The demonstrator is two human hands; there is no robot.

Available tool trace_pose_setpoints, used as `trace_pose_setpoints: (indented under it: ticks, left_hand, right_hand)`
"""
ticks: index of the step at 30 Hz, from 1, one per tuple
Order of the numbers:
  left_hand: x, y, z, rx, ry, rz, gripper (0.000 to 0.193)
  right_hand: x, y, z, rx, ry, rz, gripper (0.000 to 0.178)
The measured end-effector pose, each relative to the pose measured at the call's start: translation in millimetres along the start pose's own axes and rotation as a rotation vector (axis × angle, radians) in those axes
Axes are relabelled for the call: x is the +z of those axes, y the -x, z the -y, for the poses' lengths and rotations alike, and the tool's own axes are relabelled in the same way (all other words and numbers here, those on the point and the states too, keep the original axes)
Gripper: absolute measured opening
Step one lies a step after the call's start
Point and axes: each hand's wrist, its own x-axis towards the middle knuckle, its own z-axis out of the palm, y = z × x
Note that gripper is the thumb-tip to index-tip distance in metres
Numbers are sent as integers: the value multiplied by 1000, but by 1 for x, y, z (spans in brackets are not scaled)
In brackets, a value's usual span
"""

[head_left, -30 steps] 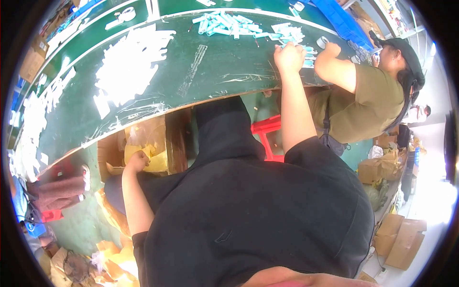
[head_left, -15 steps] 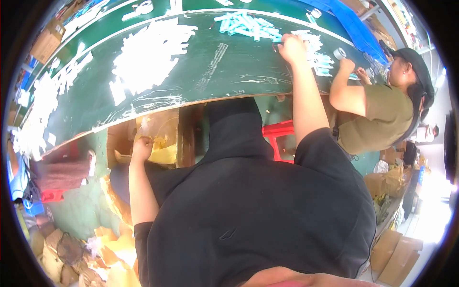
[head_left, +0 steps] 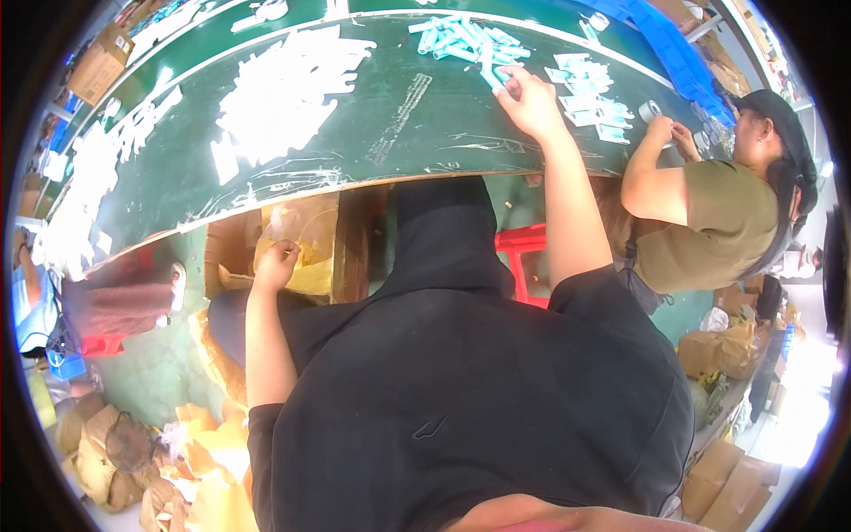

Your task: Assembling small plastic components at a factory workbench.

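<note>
My right hand [head_left: 532, 105] reaches over the green table, its fingers pinched on a teal cylinder [head_left: 490, 76] at the near edge of a heap of teal cylinders [head_left: 448, 40]. To its right lie rows of teal-and-white pieces [head_left: 592, 84]. My left hand [head_left: 278, 264] hangs below the table edge, over an open cardboard box [head_left: 232, 244] with yellow paper and clear plastic in it. Its fingers are closed; whatever they may hold is too small to make out.
Bright white strips [head_left: 284, 93] are spread over the left half of the table [head_left: 381, 115]. A co-worker [head_left: 731, 204] sits at the right, hands near a tape roll [head_left: 650, 111]. A red stool [head_left: 521, 253] stands under the table. Crumpled brown paper [head_left: 208, 461] fills the lower left floor.
My right hand has drawn left and slightly nearer, and a teal cylinder now shows at its fingertips. My left hand has risen a little over the box. The view has shifted slightly.
</note>
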Motion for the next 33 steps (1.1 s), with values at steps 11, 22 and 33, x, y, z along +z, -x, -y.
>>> trace_pose_setpoints:
  ticks: [11, 22, 33]
  left_hand:
    - [6, 17, -84, 159, 601, 164, 14]
    - [-64, 40, -230, 589, 787, 508, 17]
    - [-99, -108, -309, 321, -753, -715, 33]
  right_hand:
    - [7, -18, 14, 268, -482, -476, 21]
    - [-10, -12, 63, 245, -411, -575, 30]
    - [23, 36, 98, -202, -558, -213, 28]
